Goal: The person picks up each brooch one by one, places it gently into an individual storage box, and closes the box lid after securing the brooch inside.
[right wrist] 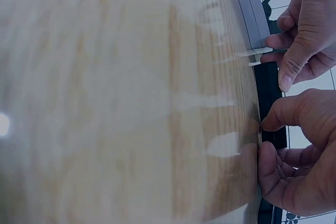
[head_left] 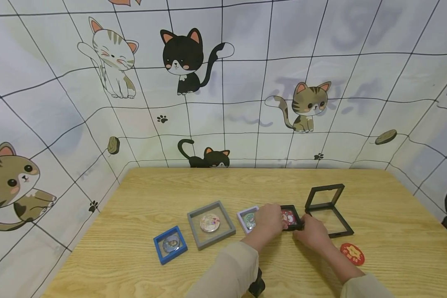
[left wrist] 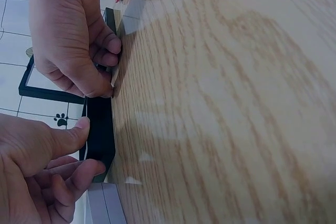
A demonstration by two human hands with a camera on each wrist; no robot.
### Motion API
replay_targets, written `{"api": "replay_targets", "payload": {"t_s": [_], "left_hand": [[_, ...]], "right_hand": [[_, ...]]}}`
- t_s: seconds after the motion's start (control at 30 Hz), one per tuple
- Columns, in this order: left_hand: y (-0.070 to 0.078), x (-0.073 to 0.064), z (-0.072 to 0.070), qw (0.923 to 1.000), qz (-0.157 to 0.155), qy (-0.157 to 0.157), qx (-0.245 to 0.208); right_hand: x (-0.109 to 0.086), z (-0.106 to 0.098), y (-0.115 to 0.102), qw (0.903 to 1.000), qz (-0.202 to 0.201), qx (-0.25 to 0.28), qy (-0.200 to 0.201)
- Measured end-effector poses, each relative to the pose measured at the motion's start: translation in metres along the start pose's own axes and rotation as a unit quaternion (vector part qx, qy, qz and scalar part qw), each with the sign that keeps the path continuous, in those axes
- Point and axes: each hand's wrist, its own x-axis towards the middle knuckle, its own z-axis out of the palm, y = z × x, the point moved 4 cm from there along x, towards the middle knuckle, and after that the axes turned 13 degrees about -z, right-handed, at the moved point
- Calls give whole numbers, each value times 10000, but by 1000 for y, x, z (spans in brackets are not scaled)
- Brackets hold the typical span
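A small black display frame [head_left: 292,207] with a red round badge [head_left: 288,217] inside lies low over the table. My left hand [head_left: 270,219] grips its left part, the thumb on the front face in the left wrist view. At its right front corner, my right hand [head_left: 313,232] pinches the edge between thumb and curled fingertips [right wrist: 268,153]. Just left of my left hand is a lilac frame [head_left: 240,216] holding a green round badge [head_left: 250,221], partly covered by that hand. Beyond my right hand, a second black frame [head_left: 342,221] stands hinged wide apart.
A red disc with a gold figure [head_left: 352,253] lies right of the right forearm. Toward the left are a grey frame [head_left: 193,236] with a pale round badge [head_left: 210,222] and a blue frame [head_left: 159,250] with another badge. A cat-patterned curtain [head_left: 246,82] surrounds the table [head_left: 115,256].
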Motion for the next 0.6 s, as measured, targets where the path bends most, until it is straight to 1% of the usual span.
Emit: {"api": "replay_targets", "payload": {"t_s": [0.4,0.47,0.6], "left_hand": [[-2,-4,-4,9999,32,157,-35],[-3,-5,-4,9998,-9,131,-122],[-5,-6,-3,9989,-95,109,-436]], "right_hand": [[-2,1,0,9999,-85,25,117],[-3,2,1,9999,-102,-16,136],[-4,0,2,9998,-105,-58,144]]}}
